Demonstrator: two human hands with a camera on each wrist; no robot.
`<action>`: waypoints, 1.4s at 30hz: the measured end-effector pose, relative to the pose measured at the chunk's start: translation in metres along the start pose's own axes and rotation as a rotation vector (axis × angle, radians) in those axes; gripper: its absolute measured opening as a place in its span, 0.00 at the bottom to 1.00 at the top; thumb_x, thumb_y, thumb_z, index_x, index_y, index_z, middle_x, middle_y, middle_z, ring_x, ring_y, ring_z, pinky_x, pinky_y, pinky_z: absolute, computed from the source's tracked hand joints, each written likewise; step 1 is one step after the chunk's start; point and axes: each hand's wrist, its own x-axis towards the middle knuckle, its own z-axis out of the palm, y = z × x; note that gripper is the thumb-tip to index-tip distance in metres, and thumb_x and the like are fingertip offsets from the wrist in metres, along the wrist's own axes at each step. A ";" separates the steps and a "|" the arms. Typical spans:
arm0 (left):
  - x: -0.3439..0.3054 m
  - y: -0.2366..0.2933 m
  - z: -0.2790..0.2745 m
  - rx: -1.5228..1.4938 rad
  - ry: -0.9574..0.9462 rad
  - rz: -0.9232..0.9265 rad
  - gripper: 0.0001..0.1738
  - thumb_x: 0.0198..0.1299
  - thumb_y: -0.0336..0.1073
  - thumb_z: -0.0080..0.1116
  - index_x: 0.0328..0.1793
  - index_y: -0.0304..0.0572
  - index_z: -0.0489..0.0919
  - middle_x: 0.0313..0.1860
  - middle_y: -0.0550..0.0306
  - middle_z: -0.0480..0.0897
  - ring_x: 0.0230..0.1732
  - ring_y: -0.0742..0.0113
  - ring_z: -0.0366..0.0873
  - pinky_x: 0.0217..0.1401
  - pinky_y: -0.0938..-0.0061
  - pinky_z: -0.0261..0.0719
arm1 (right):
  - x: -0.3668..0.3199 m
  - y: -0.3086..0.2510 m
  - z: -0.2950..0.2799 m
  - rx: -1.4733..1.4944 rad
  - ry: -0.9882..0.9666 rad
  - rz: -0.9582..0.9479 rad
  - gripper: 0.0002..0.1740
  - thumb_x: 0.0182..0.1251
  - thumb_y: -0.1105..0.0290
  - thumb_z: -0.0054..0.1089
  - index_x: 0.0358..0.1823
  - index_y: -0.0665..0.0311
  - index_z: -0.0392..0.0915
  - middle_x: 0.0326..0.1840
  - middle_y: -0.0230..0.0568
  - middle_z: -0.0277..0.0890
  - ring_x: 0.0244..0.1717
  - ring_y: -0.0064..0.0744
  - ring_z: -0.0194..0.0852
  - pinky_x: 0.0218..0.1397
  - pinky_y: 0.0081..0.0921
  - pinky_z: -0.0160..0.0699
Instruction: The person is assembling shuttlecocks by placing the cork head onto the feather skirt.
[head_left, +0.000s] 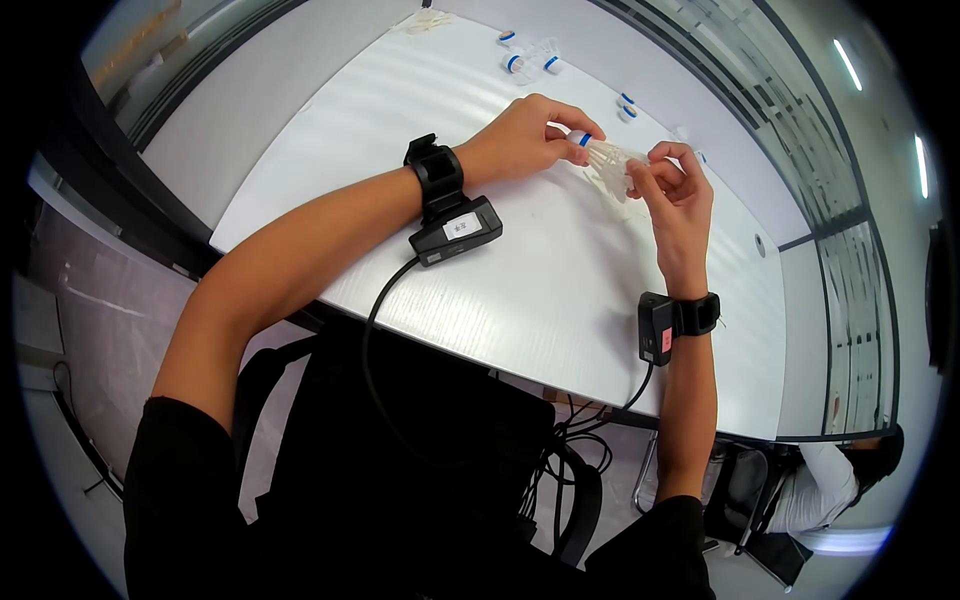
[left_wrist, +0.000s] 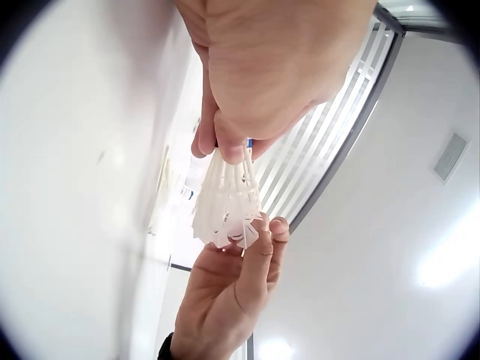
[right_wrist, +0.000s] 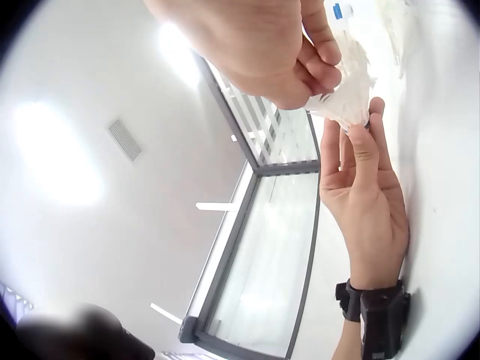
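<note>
A white feather shuttlecock with a blue band round its cork is held above the table between both hands. My left hand pinches it at the cork end with thumb and fingers. At the wide end, my right hand pinches the feather tips between thumb and curled fingers. In the left wrist view the skirt of the shuttlecock points towards the right hand, and its feather edge looks ragged. The right wrist view shows the left hand round the cork, which is mostly hidden by its fingers.
Several more shuttlecocks lie along the back of the white table. Loose feathers lie at its far left corner. Low partitions border the table. Cables hang below the front edge, and another person sits at the right.
</note>
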 end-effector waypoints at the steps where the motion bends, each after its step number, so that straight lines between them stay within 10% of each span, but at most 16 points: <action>1: -0.001 0.001 -0.001 0.010 -0.014 -0.007 0.17 0.64 0.23 0.63 0.58 0.35 0.85 0.53 0.51 0.86 0.49 0.67 0.87 0.55 0.76 0.83 | 0.000 0.000 0.000 0.003 0.003 -0.001 0.12 0.70 0.77 0.67 0.48 0.66 0.73 0.32 0.37 0.86 0.33 0.19 0.79 0.41 0.19 0.76; 10: 0.005 -0.012 -0.005 0.052 0.120 -0.014 0.17 0.69 0.26 0.59 0.62 0.32 0.80 0.53 0.51 0.85 0.49 0.68 0.86 0.56 0.75 0.83 | 0.008 0.012 -0.017 0.018 0.100 0.084 0.09 0.72 0.70 0.65 0.48 0.66 0.78 0.33 0.36 0.85 0.31 0.19 0.76 0.39 0.19 0.74; 16: 0.011 -0.015 -0.007 -0.023 0.130 -0.044 0.16 0.75 0.28 0.51 0.65 0.30 0.75 0.55 0.45 0.83 0.49 0.66 0.86 0.54 0.74 0.86 | 0.007 0.036 -0.015 -0.580 -0.010 -0.150 0.11 0.65 0.66 0.72 0.42 0.64 0.84 0.41 0.34 0.85 0.37 0.27 0.78 0.40 0.24 0.76; 21: 0.014 -0.018 -0.002 -0.134 0.116 -0.052 0.17 0.78 0.30 0.49 0.67 0.29 0.73 0.58 0.46 0.81 0.51 0.65 0.85 0.50 0.73 0.87 | -0.001 0.042 -0.014 -0.735 -0.097 -0.157 0.14 0.62 0.64 0.74 0.45 0.63 0.86 0.55 0.43 0.81 0.59 0.46 0.71 0.64 0.39 0.73; 34: 0.007 -0.015 -0.001 -0.028 0.126 0.009 0.16 0.74 0.29 0.55 0.65 0.34 0.76 0.57 0.55 0.81 0.52 0.69 0.81 0.51 0.73 0.84 | -0.001 0.041 -0.010 -0.726 -0.014 -0.299 0.05 0.64 0.73 0.67 0.39 0.65 0.82 0.49 0.45 0.83 0.53 0.48 0.75 0.57 0.40 0.75; 42: 0.007 -0.026 -0.005 -0.001 0.207 -0.059 0.16 0.74 0.29 0.54 0.65 0.32 0.75 0.56 0.51 0.81 0.50 0.67 0.83 0.49 0.73 0.85 | -0.004 0.025 -0.004 -0.648 0.137 -0.161 0.06 0.73 0.70 0.63 0.43 0.66 0.80 0.31 0.43 0.83 0.33 0.37 0.80 0.38 0.31 0.76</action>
